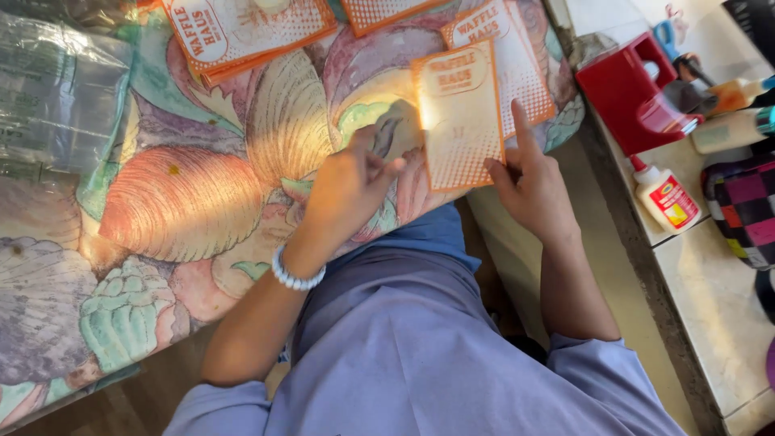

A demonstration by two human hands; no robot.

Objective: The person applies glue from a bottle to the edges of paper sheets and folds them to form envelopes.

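I see the orange-bordered card (458, 117) lying flat near the bench (186, 202) edge, thin, light, probably bendy, so best pinched at a side edge. My right hand (533, 182) presses its right edge, index finger extended; my left hand (349, 190), fingers curled on nothing, hovers beside it. Shell-patterned cloth underneath; glue bottle (663, 196) on the side counter.

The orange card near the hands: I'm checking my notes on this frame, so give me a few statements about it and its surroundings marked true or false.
1. The right hand touches the orange card. True.
2. The left hand wears a beaded bracelet. True.
3. The glue bottle lies on the seashell tablecloth. False: it stands on the pale counter.
4. The red holder is blue. False: red.
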